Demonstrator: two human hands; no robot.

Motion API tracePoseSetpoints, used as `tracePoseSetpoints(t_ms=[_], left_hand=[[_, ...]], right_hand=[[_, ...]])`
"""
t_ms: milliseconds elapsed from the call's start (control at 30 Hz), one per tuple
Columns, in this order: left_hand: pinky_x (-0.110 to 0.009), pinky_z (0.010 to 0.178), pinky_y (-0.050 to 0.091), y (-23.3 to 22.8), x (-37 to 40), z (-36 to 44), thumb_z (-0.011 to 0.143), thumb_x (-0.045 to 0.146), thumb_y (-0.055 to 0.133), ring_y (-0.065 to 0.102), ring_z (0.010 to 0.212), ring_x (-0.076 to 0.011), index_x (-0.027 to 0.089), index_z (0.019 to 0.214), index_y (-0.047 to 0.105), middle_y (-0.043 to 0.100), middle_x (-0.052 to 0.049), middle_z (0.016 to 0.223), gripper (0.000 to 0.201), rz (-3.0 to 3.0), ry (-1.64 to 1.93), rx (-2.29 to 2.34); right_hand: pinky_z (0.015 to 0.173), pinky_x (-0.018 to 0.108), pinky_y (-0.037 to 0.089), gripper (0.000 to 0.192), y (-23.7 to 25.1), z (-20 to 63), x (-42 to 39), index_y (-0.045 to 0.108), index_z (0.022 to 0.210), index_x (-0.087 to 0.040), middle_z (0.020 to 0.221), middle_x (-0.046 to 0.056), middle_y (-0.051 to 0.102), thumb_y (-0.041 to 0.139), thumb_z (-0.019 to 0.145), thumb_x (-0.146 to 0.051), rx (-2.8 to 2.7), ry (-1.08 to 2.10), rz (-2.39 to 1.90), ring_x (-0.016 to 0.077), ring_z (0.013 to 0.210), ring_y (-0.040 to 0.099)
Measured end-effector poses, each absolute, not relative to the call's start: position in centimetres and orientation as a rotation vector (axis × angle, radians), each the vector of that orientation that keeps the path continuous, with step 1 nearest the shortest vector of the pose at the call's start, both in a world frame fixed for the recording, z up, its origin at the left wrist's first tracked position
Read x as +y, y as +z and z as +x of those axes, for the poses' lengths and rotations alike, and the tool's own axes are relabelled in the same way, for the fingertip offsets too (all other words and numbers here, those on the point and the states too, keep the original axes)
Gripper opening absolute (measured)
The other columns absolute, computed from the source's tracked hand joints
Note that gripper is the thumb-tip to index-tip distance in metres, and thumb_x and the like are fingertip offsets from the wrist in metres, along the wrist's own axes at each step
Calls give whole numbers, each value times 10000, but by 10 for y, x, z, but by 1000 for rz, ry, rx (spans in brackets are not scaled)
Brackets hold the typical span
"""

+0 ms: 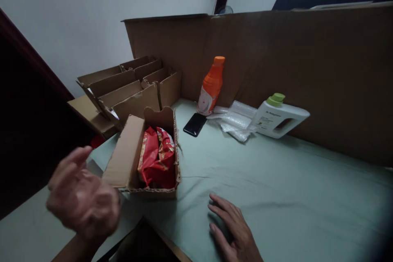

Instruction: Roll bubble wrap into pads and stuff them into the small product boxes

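Observation:
My left hand [84, 200] is raised left of an open cardboard box [177, 151], palm turned up and smeared by motion. Whether it holds anything cannot be made out. Over the green cloth, right of the box, my right hand [233, 227] has its fingers apart and nothing in them. Inside the box, red shiny packets [158, 163] stand on the right side, and a plain brown carton [125, 151] fills the left. A dark object with a brown edge [147, 241] shows between my forearms; its kind is unclear.
Behind the box stands a cardboard divider rack [132, 100]. A black phone [195, 124], an orange bottle [211, 86], folded bubble wrap [236, 118] and a white jug with a green cap [276, 118] sit along the tall cardboard panel [307, 73]. Green cloth [291, 188] covers the table.

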State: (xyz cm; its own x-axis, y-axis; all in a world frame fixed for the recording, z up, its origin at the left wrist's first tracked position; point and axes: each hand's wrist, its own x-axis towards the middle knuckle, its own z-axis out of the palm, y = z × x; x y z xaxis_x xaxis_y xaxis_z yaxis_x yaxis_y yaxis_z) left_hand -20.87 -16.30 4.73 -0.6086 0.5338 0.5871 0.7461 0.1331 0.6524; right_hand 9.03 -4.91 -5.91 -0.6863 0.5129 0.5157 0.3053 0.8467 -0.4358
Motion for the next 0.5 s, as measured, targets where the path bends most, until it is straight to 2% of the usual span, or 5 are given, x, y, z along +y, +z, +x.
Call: tracePoseSetpoints(t_ms=[67, 133, 300, 400, 500], left_hand=[[-720, 1230, 136, 45, -173, -224, 891, 487, 379, 255, 1505, -382, 380, 1479, 351, 398, 35, 1573, 598, -968, -1700, -1887], [-634, 1235, 257, 43, -181, -237, 901, 403, 478, 376, 1461, -332, 388, 1409, 489, 476, 71, 1534, 508, -739, -1958, -1696], [-552, 1157, 432, 16, -193, -235, 965, 605, 389, 411, 1456, -335, 373, 1455, 472, 500, 30, 1546, 549, -562, -2603, -2323], [-479, 1110, 495, -16, -195, -196, 923, 681, 427, 462, 1427, -326, 360, 1478, 478, 602, 5, 1453, 643, -760, -2752, -2637], [-461, 1135, 460, -47, -194, -139, 869, 706, 533, 446, 1438, -337, 306, 1473, 512, 584, -49, 1472, 725, -1017, -2879, -2642]], right_hand=[[940, 435, 597, 430, -57, 86, -53, 578, 1348, -266, 1360, 116, 654, 607, 921, -231, -2364, 459, -624, 287, 1211, 656], [983, 434, 584, 533, -53, 76, -59, 492, 1443, -269, 1419, 118, 611, 610, 924, -250, -2399, 515, -625, 284, 1260, 626], [1115, 463, 490, 808, -45, 39, -70, 237, 1609, -232, 1554, 139, 467, 635, 909, -297, -2470, 792, -595, 289, 1394, 503], [1141, 480, 452, 758, -41, 29, -65, 337, 1584, -228, 1562, 136, 458, 640, 909, -395, -2367, 1045, -610, 310, 1407, 483], [1096, 483, 484, 569, -36, 44, -44, 507, 1482, -257, 1496, 112, 546, 510, 973, -512, -1998, 1275, -814, 309, 1341, 550]])
